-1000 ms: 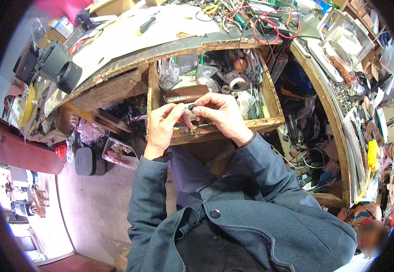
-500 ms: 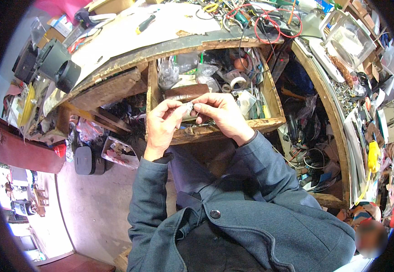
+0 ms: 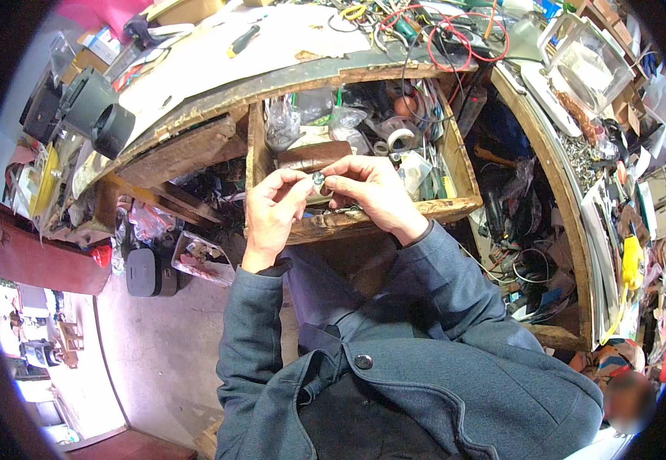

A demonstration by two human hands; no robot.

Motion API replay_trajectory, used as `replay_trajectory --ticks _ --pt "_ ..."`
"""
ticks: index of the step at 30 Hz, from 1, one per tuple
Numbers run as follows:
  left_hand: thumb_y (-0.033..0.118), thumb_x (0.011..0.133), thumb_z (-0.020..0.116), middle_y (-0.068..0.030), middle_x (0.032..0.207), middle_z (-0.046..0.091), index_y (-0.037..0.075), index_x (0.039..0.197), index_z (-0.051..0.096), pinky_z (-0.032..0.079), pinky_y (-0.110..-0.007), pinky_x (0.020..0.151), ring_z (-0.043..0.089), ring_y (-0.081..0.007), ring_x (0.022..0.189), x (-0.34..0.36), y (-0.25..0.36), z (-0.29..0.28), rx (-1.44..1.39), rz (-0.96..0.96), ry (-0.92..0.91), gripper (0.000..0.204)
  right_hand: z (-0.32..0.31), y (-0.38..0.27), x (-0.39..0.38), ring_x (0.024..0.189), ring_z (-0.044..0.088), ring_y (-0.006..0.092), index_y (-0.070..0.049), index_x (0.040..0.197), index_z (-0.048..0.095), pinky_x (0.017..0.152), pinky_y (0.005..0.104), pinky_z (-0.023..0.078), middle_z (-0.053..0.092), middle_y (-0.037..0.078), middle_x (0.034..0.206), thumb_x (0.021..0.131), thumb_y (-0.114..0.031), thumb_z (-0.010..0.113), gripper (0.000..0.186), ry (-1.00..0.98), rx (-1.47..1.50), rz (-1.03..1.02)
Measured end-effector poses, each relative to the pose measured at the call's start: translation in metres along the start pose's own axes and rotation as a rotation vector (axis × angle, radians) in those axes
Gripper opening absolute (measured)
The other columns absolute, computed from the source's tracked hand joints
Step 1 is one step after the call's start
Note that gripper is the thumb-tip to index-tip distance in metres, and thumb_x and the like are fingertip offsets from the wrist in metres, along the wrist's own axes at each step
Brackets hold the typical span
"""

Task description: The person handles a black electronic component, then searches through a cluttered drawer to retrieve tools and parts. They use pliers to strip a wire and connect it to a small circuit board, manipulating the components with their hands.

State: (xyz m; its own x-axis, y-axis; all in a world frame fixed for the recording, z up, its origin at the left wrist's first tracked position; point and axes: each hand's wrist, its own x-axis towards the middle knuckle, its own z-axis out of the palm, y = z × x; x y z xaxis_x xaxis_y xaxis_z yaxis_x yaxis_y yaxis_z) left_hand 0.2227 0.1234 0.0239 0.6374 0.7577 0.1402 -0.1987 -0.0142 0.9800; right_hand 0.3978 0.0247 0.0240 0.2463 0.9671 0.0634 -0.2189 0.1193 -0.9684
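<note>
Here, drawer (image 3: 452, 207) of bags (image 3: 348, 121) and tape (image 3: 401, 148), left hand (image 3: 273, 207) and right hand (image 3: 373, 192) pinching shiny piece (image 3: 318, 179)

Tiny shiny piece (image 3: 318, 179), details indistinct

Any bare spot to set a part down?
White sheet, between black cylinder and screwdriver: mostly bare. Floor, between black case and left sleeve: looks open. Crowded: drawer, with plastic bags and tape roll; side bench, heaped.

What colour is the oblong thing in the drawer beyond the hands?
The oblong thing is brown, best seen in the head view.
</note>
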Motion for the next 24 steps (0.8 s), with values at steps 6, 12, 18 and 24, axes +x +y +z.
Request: replay_trajectory --ticks 6,12,18,24 --pt "0.007 0.096 0.069 -0.002 0.083 0.07 0.0 0.104 0.071 0.037 -0.02 0.053 0.05 -0.0033 0.059 0.001 -0.001 0.0 0.005 0.0 -0.004 0.01 0.001 -0.001 0.0 0.072 0.067 0.0106 0.001 0.106 0.072 0.068 0.025 0.056 0.074 0.006 0.091 0.094 -0.007 0.073 0.015 0.034 -0.036 0.014" --pt "0.005 0.094 0.071 0.0001 0.083 0.07 0.0 0.106 0.072 0.038 -0.019 0.054 0.051 -0.0025 0.06 0.0 -0.004 -0.002 0.073 0.007 -0.022 0.013 0.005 0.003 -0.001 0.068 0.066 0.0078 0.002 0.101 0.074 0.062 0.0238 0.053 0.073 0.004 0.083 0.093 -0.012 0.074 0.016 0.096 -0.068 -0.054" --pt "0.003 0.092 0.074 0.0014 0.084 0.07 0.001 0.105 0.073 0.045 -0.019 0.061 0.059 -0.0034 0.069 -0.003 0.003 0.007 0.1 0.042 0.0 0.013 0.006 0.007 -0.002 0.071 0.066 0.0075 0.002 0.106 0.074 0.065 0.0228 0.053 0.074 0.004 0.087 0.096 -0.007 0.07 0.014 0.087 -0.047 -0.117" --pt "0.0 0.09 0.077 -0.0021 0.097 0.071 0.0 0.105 0.074 0.052 -0.02 0.072 0.066 -0.0069 0.082 -0.003 -0.004 0.006 0.106 0.117 -0.022 0.015 0.003 0.008 0.0 0.072 0.066 0.0079 0.003 0.108 0.073 0.066 0.0235 0.053 0.074 0.005 0.088 0.096 -0.006 0.069 0.015 0.066 -0.039 -0.135"
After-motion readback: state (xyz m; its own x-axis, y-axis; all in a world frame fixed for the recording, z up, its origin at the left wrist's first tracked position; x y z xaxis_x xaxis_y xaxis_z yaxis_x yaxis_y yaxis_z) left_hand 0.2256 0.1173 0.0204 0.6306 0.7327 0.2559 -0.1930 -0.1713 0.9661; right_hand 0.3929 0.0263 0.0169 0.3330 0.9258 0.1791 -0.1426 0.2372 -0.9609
